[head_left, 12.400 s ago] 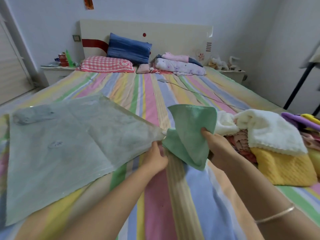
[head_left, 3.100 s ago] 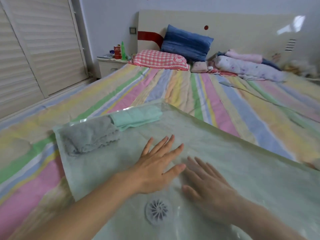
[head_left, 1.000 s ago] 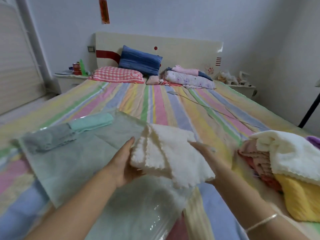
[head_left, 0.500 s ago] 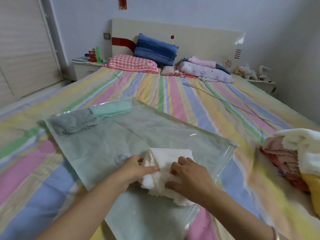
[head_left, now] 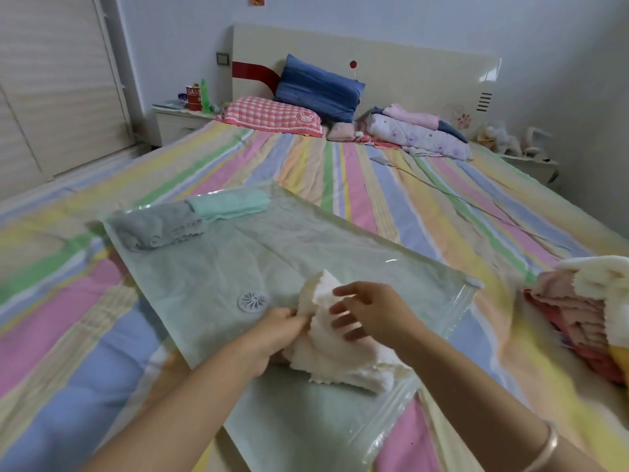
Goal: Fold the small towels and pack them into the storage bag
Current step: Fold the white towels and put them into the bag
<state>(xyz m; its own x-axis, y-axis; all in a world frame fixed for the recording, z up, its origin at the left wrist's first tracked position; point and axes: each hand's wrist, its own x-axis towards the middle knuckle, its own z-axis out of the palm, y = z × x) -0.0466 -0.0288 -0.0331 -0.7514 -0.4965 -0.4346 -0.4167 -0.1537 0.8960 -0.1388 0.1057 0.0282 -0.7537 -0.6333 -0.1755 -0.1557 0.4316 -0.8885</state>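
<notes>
Gripping the left edge of the white towel (head_left: 340, 359), your left hand (head_left: 272, 332) has its fingers curled round the cloth. Your right hand (head_left: 371, 311) lays loosely spread fingers on top. That towel sits bunched on the near end of the storage bag (head_left: 306, 240). Inside the bag's far end lie a grey towel (head_left: 156, 226) and a mint towel (head_left: 231, 202), touching. Under the bag spreads the striped bedsheet (head_left: 391, 185). Right of the bag is a towel pile (head_left: 585, 308), and beyond it a blue pillow (head_left: 316, 86) and the headboard (head_left: 425, 80).
</notes>
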